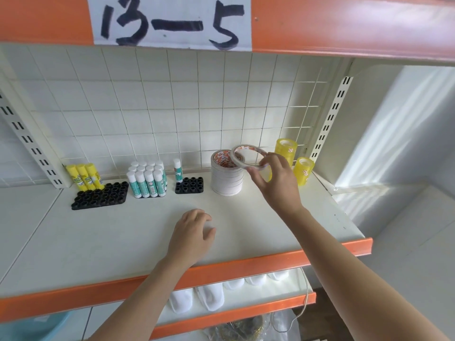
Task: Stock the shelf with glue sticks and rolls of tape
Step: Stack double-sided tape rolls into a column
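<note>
My right hand (273, 183) pinches a thin white tape roll (247, 155), tilted, just above and to the right of a stack of white tape rolls (226, 177) on the white shelf (123, 237). Behind my fingers stands a yellow tape roll (268, 174); two stacks of yellow tape (285, 152) (304, 169) stand further right. My left hand (193, 233) rests on the shelf with loosely curled fingers, holding nothing. Yellow glue sticks (85, 178), a block of white-and-teal glue sticks (147, 179) and a single glue stick (177, 171) stand at the back.
Two black holder trays (101, 195) (189, 185) with open sockets sit beside the glue sticks. A wire grid backs the shelf. The orange shelf edge (221, 269) runs in front; a lower shelf holds white items (209, 295). An upper shelf carries a "13-5" label (170, 20).
</note>
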Motion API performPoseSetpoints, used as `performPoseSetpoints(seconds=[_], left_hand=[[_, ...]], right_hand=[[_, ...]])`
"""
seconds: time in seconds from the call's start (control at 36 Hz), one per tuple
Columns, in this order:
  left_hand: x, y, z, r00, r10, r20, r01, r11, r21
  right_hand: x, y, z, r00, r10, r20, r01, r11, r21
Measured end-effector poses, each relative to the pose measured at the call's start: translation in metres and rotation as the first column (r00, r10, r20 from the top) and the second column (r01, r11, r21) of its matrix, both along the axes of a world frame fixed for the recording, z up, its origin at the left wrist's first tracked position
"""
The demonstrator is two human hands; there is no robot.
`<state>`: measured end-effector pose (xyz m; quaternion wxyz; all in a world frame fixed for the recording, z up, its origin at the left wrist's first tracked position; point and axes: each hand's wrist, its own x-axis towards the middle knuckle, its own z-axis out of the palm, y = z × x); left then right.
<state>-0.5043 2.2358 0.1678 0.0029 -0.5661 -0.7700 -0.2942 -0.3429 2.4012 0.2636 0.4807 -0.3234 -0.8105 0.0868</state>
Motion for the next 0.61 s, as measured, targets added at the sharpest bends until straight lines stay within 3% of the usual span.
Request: performPoseSetpoints(seconds=[0.33,0.61], left_hand=[[0.002,-0.001,0.003,1.000,-0.008,-0.028,0.009,1.000,0.018],[0.002,-0.002,0.003,1.000,0.001,-0.026,0.000,1.000,0.021]], right_hand=[[-0.056,0.022,-0.007,0.982,-0.006,0.190,-0.003,0.999,0.046],[-0.056,0.023,-0.015,0.965,-0.017,0.262,0.036,0.997,-0.068]])
